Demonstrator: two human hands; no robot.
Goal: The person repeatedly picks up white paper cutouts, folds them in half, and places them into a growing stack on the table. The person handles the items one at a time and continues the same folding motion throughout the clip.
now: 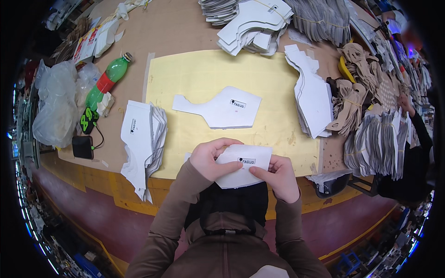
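Observation:
Close to my body, above the table's front edge, I hold a white cut shoe-upper piece (227, 178) with a small printed mark. My left hand (207, 160) grips its left side, thumb on top and fingers behind. At the right side my right hand (282, 178) pinches it, thumb on the front face. A similar white piece (232, 113) with a narrow tail lies flat on the yellow sheet (185, 69) beyond my hands. Stacks of white pieces stand to the left (139, 134) and right (308, 92) of the sheet.
A green bottle (115, 70), a plastic bag (58, 102) and a black device with a cable (83, 147) occupy the left. Bundled grey pieces (375, 143) and beige pieces (350, 99) crowd the right; more white bundles (255, 25) sit behind. Another person's arm (419, 123) shows at far right.

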